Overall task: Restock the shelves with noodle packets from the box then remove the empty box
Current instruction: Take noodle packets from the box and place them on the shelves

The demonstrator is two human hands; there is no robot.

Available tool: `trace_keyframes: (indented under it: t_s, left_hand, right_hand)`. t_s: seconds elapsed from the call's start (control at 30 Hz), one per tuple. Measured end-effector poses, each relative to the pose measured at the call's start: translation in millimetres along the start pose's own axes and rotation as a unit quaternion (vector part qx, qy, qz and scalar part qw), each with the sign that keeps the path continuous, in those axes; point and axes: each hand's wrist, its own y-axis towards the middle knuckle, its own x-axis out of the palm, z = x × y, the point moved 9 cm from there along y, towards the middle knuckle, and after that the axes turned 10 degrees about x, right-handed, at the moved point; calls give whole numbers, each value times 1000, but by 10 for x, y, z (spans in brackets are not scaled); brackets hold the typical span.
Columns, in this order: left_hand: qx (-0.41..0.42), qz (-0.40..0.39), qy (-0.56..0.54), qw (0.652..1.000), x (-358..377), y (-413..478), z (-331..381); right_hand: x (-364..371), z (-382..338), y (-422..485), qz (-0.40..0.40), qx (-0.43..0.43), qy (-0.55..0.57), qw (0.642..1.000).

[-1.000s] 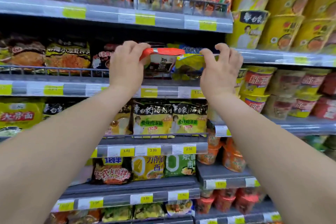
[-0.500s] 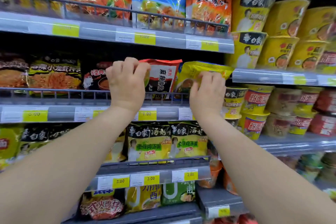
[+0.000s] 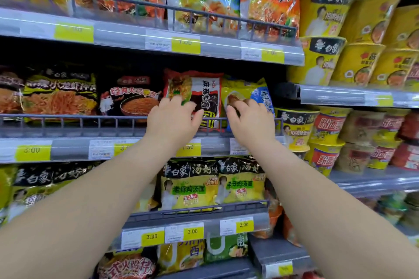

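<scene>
Left hand [image 3: 173,120] and right hand [image 3: 250,122], both on bare forearms, reach up to the middle shelf [image 3: 68,149]. The left hand lies loosely spread on the lower front of the red packet [image 3: 204,88], thumb out to the right. The right hand has bent fingers, tips on the yellow packet [image 3: 247,89]; whether it pinches the wrapper cannot be told.

Shelf: grey, with a wire rail [image 3: 68,116] along its front edge. Both packets stand upright behind the rail, side by side and touching, at the right end of the row.

Red packet: glossy wrapper with a noodle picture at upper left, a white panel with dark characters, and a black lower part.

Yellow packet: crinkled, leaning slightly right, with a blue panel on its right side.

To the left stands a black packet [image 3: 131,95]; to the right, noodle cups [image 3: 326,129].

A yellow tag [image 3: 188,147] under the left wrist reads 1.50.
</scene>
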Motion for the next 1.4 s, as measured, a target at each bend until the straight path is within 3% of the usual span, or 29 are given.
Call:
trace_keyframes:
  t_s: [0.17,0.27,0.33,0.47,0.7,0.87,1.0,1.23,1.4]
  left_hand:
    - [24,49,17,998,-66,8,11]
    - [33,135,-42,989,-201,-31,133]
    - [67,151,-98,981,-183,-142,375]
    - [140,113,-179,967,40,-509,1053]
    - [228,-41,-299,926,408,-1637,2999]
    - [284,-139,-368,875,409,-2501,4583]
    - [327,-200,-395,835,367,-2961,5653]
    - [325,-280,-438,790,867,-3179,6714]
    - [294,-296,-441,794,1537,-2874,7341]
  right_hand:
    - [20,34,-68,38,-16,7,999]
    - [-128,150,-265,92,-8,97,991]
    - [-211,277,-501,112,-3,135,985]
    - [-287,771,-1110,92,14,134,987]
    - [-704,2445,-2739,-56,83,10,995]
    - [-1341,3645,-3840,-161,157,-58,973]
    - [-1811,4569,-4531,-187,254,-85,945]
    - [-1929,5620,-4899,-202,318,-86,922]
    - [-1627,6474,-4614,-237,328,-91,910]
